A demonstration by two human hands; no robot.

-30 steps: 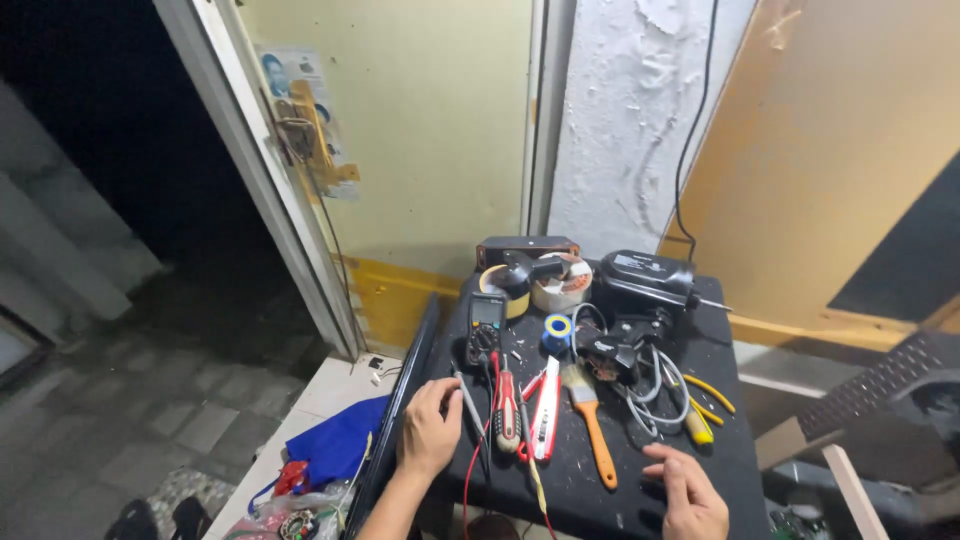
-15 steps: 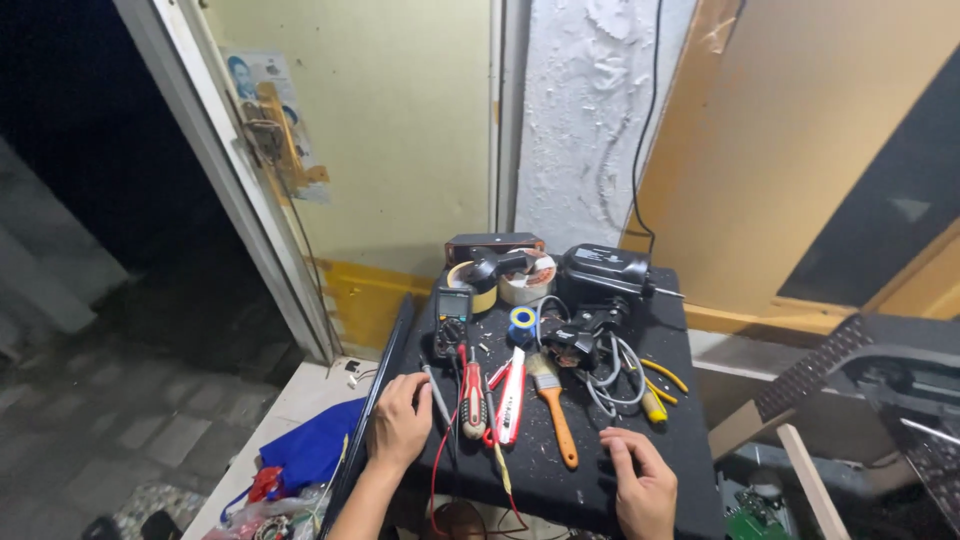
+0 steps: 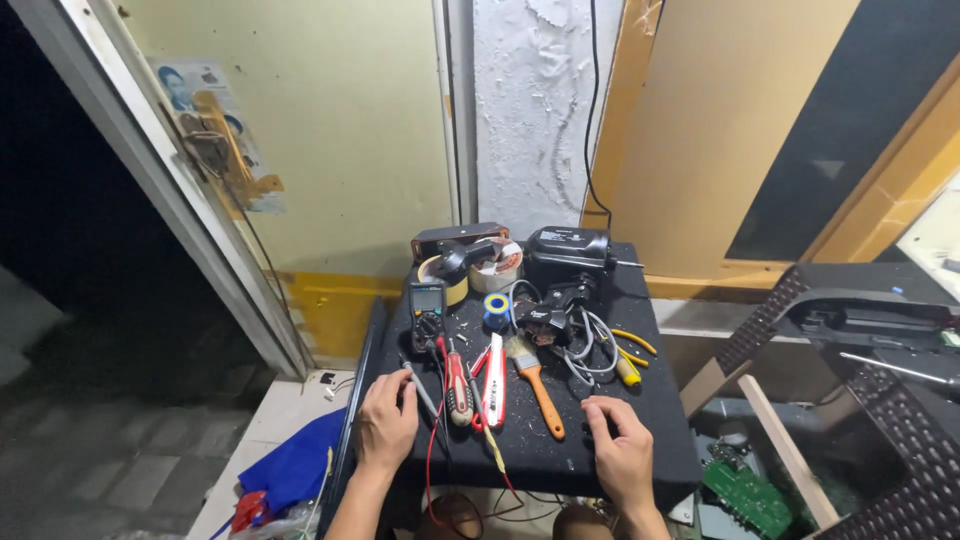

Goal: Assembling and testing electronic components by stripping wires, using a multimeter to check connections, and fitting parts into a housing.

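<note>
Desk top is matt black, fuzzy like felt, flecked with pale crumbs. Left hand touches a thin metal probe. Screwdriver has a glossy red-black plastic handle. Brush has a smooth orange handle, pale bristles and a metal ferrule. Meter is dark matt plastic. Wall is rough white plaster. Tape rolls look papery.
</note>
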